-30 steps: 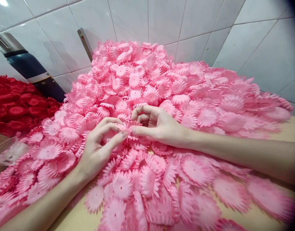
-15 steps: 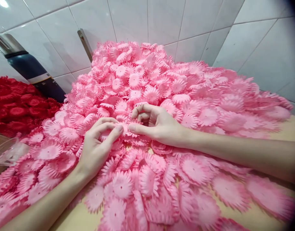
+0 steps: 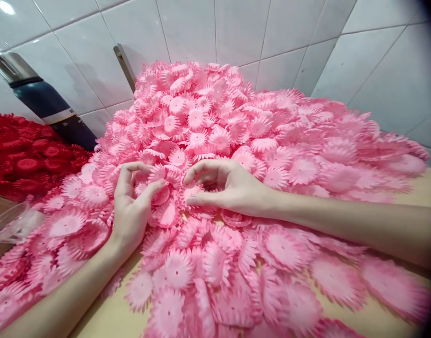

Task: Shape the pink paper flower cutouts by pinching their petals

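Observation:
A large heap of pink petal discs [image 3: 197, 117] with fringed edges and small centre holes rises against the wall. My left hand [image 3: 134, 202] is at the near middle of the heap, thumb and fingers apart, with pink discs lying between them. Just to its right, my right hand [image 3: 225, 185] has curled fingers above its thumb. A pink disc [image 3: 194, 190] shows at its fingertips, and the thumb rests against it. The two hands are a short way apart, with discs between them.
Red petal discs [image 3: 28, 155] are piled at the left. A dark blue bottle [image 3: 49, 103] leans beside the wall. A clear plastic cup [image 3: 14, 225] sits at the left edge. Yellowish tabletop [image 3: 113, 305] shows near the front. A metal strip [image 3: 124, 65] stands against the tiles.
My left hand has moved left, away from my right hand, and its thumb and fingers have spread. My right hand has shifted slightly left and nearer, its fingers farther from the thumb.

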A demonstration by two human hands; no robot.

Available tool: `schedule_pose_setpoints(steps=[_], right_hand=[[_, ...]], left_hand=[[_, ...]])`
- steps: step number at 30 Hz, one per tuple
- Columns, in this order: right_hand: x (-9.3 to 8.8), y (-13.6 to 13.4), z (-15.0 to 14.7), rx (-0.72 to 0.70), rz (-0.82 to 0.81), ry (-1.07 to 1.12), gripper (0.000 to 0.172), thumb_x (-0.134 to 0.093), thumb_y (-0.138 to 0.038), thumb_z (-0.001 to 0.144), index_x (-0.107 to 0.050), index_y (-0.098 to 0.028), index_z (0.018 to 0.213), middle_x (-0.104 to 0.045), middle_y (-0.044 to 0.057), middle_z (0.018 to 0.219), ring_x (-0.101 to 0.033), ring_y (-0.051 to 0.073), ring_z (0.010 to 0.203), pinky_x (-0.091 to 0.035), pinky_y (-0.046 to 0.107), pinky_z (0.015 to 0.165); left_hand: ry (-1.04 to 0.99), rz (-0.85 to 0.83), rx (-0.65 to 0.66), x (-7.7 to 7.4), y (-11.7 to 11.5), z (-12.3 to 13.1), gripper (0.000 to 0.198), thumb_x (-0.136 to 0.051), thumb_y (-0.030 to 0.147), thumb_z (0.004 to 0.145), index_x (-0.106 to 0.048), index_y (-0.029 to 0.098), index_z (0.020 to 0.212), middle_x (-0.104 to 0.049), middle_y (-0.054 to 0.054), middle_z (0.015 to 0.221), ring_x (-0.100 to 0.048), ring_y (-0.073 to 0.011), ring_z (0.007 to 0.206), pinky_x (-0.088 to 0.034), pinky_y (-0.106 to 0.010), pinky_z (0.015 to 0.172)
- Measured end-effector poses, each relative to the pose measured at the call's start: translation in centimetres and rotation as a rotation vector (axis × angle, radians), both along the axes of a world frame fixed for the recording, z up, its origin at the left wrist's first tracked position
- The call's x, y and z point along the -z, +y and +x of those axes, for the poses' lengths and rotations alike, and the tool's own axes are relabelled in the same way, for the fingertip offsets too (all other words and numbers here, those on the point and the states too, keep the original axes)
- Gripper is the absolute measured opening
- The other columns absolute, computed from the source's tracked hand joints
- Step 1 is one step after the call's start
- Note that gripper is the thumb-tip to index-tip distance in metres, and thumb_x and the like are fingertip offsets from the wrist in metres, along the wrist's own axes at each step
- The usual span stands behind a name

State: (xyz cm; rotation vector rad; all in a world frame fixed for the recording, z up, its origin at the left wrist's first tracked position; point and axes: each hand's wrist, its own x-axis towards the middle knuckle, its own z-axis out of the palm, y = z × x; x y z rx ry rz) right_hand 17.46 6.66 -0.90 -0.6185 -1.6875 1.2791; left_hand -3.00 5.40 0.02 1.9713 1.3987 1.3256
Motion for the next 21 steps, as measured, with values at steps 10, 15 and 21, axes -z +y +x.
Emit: schedule_pose_setpoints(steps=[10, 15, 21], right_hand=[[-0.1, -0.2, 0.0, 0.022, -0.013, -0.056, 0.025, -0.076, -0.018, 0.072, -0.053, -0.015, 0.084, -0.05, -0.001, 0.082, -0.041, 0.008, 0.064, -0.034, 0.024, 0.055], [-0.1, -0.3, 0.1, -0.002, -0.025, -0.044, 0.024, -0.075, -0.027, 0.076, -0.055, -0.014, 0.083, -0.05, -0.002, 0.073, -0.039, 0.007, 0.058, -0.029, 0.024, 0.05], [0.0, -0.5, 0.0, -0.033, -0.093, -0.031, 0.026, -0.077, -0.03, 0.075, -0.056, -0.016, 0.08, -0.046, -0.006, 0.059, -0.036, 0.006, 0.051, -0.026, 0.022, 0.045]], left_hand=[[0.223, 0.075, 0.238, -1.3, -1.3, 1.2, 0.006, -0.066, 0.022, 0.085, -0.062, 0.022, 0.081, -0.058, -0.003, 0.1, -0.056, -0.019, 0.105, -0.043, -0.035, 0.099], [0.256, 0.041, 0.292, -1.2, -1.0, 1.1, 0.004, -0.067, 0.024, 0.085, -0.067, 0.02, 0.083, -0.058, -0.004, 0.102, -0.058, -0.0183, 0.102, -0.045, -0.033, 0.095], [0.263, 0.036, 0.337, -1.0, -1.0, 0.9, 0.009, -0.075, 0.025, 0.077, -0.069, 0.02, 0.082, -0.059, -0.004, 0.103, -0.058, -0.0178, 0.099, -0.046, -0.03, 0.09]])
